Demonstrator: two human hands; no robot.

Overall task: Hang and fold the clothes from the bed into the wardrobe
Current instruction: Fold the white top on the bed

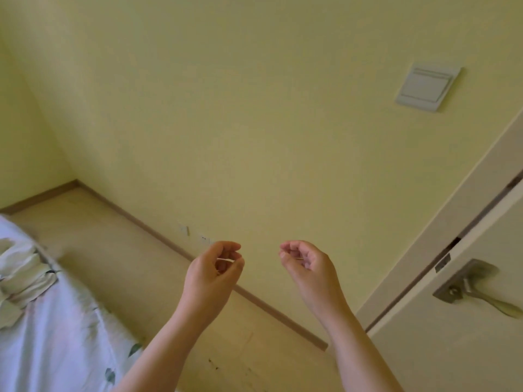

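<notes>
held left hand and right hand up, apart, before the yellow wall, fingers curled in with no garment gripped; anything finer too small to tell. saw the clothes heaped on the bed at lower left, well apart from both. judged empty-handed for facing away; saw no wardrobe.

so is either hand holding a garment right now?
No: the left hand and right hand are raised before the wall, fingers curled, with no cloth in either.
</notes>
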